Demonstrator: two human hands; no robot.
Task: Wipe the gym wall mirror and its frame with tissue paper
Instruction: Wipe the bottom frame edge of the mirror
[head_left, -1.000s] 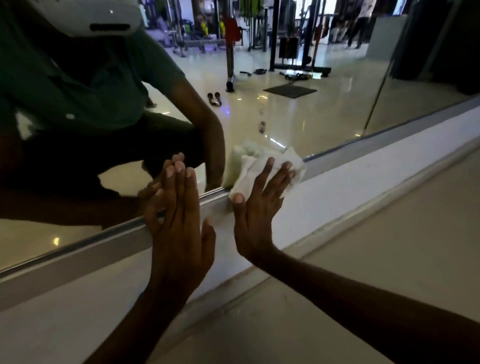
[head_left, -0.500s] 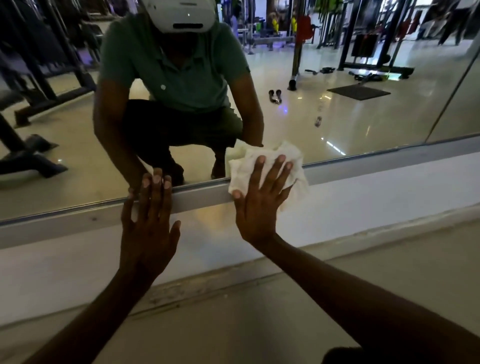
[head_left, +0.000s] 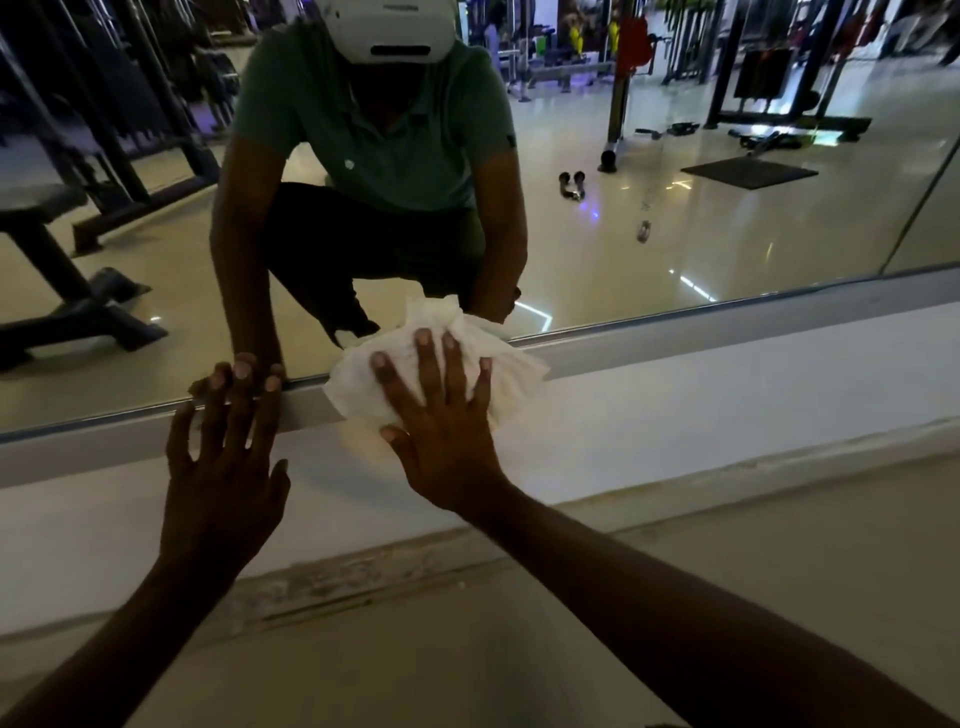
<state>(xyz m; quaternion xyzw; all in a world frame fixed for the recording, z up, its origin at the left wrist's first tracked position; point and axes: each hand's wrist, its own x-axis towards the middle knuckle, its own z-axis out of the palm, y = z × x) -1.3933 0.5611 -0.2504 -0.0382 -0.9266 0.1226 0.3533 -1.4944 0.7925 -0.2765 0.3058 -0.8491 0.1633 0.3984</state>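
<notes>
My right hand (head_left: 447, 441), fingers spread flat, presses the tissue paper (head_left: 498, 353) against the mirror's frame (head_left: 727, 332) at its lower edge. My left hand (head_left: 223, 467) rests open, fingertips on the mirror (head_left: 675, 234).

White tissue paper (head_left: 436, 364), grey frame (head_left: 727, 332), white wall (head_left: 727, 395), beige floor (head_left: 779, 545), green shirt reflected (head_left: 374, 130)

So the floor (head_left: 675, 623) is plain beige, meeting a white wall base (head_left: 675, 415) along a scuffed, worn seam. Nothing sits on the floor itself. Above the base runs the grey mirror frame (head_left: 727, 327), and the crumpled tissue paper (head_left: 498, 358) is pressed flat against it, overlapping the glass edge.
</notes>
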